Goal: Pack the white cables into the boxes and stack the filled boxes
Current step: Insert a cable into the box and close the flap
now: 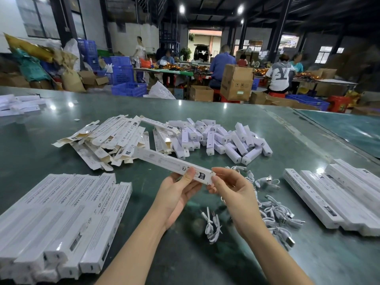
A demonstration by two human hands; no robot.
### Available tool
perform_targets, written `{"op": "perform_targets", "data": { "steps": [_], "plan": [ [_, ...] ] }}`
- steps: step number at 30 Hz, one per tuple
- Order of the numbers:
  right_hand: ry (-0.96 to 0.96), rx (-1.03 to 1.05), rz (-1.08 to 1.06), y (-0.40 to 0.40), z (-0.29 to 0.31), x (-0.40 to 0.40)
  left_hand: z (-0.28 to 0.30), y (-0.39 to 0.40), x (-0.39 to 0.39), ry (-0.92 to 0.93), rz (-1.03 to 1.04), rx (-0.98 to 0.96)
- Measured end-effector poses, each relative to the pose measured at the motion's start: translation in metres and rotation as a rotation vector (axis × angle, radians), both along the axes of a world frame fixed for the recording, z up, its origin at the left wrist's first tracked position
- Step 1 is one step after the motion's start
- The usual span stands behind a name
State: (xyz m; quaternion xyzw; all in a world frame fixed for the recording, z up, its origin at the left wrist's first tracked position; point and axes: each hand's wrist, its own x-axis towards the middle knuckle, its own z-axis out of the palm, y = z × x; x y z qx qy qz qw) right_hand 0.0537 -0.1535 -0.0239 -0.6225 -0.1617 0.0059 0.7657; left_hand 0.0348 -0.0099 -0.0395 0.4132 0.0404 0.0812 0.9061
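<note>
A long white box (164,160) is held slanted above the green table (287,130). My left hand (176,194) grips it from below, thumb on its printed top near the right end. My right hand (232,190) pinches the box's end flap with thumb and fingers. Loose coiled white cables (273,210) lie on the table under and right of my right hand, and one bundled cable (211,225) lies between my forearms. Filled boxes are stacked at the near left (61,219) and at the right (337,196).
A heap of flat, empty box sleeves (109,138) lies in the middle left, and a pile of small white lamp units (222,138) lies beside it. More white boxes (18,104) sit at the far left. Beyond the table edge are people, cartons and blue crates.
</note>
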Motion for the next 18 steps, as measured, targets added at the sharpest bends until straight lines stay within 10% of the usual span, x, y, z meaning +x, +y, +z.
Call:
{"op": "perform_targets", "data": {
  "steps": [18],
  "plan": [
    [-0.052, -0.002, 0.038, -0.0019, -0.0032, 0.0046, -0.0018, 0.0003, -0.0019, -0.045, -0.044, 0.024]
  ]
}}
